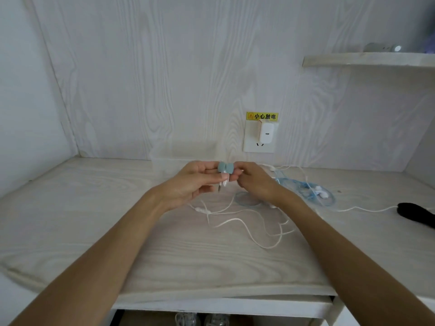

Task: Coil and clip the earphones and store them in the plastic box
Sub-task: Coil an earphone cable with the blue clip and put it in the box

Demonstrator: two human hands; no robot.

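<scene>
The clip (225, 167), a small teal bow-shaped piece, sits raised above the middle of the desk (94, 220), pinched between both hands. The left hand (193, 182) holds it from nine o'clock with thumb and curled fingers, and the same fingers grip the plug end of the white earphones (235, 220), whose jack pokes out below the clip at six o'clock. The right hand (253, 181) closes in from three o'clock, its fingertips curled against the clip's right lobe (exactly how much of the clip it has hold of is hard to tell, since the fingers hide that side).

From the left hand the white cable drops to the desk and sprawls in loose loops toward five o'clock, uncoiled, with the inline remote lying just under the left wrist.

The box (183, 151), clear plastic, stands at twelve o'clock of the hands, against the back wall.

At three o'clock of the hands lies a tangle of blue earphones (303, 187) with white earbuds (321, 192) resting on it, and another white cable runs off toward a black object (415, 214) at the desk's right edge.

On the wall at one o'clock is a socket (259, 142) with a white charger (266, 132) plugged in, under a yellow sticker (262, 116). A shelf (367, 60) juts out at upper right.
</scene>
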